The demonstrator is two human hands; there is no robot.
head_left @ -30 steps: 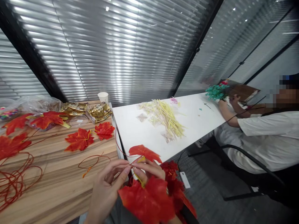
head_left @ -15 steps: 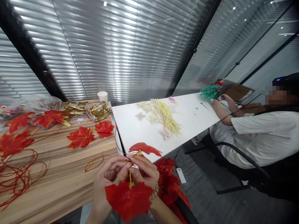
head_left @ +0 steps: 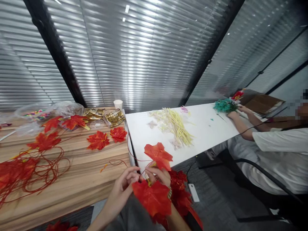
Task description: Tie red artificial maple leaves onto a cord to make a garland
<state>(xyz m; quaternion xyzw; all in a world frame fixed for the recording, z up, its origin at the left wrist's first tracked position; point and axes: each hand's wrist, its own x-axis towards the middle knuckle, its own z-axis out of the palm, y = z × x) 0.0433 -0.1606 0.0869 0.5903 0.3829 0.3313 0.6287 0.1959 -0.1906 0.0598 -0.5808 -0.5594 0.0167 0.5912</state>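
Note:
My left hand (head_left: 125,186) and my right hand (head_left: 158,175) meet low in the middle, fingers pinched together on a thin red wire and the yellow stem of an artificial red maple leaf (head_left: 158,155) that stands up above them. A second red leaf (head_left: 151,198) hangs just below my fingers, covering part of my right wrist. More red leaves (head_left: 179,189) bunch under my right hand. The wire (head_left: 131,154) runs up from my fingers along the table edge.
The wooden table (head_left: 72,179) carries loose red leaves (head_left: 98,141), tangled red wire (head_left: 36,170), gold packets (head_left: 115,117), a paper cup (head_left: 117,104). A white table (head_left: 204,128) holds yellow stems (head_left: 175,125). Another person (head_left: 276,150) at right handles a green bunch (head_left: 225,105). A power strip (head_left: 193,192) lies on the floor.
The view has swung left and slightly down. The upright leaf has risen higher above my fingers; both hands stay pinched together, shifted a little right in the picture.

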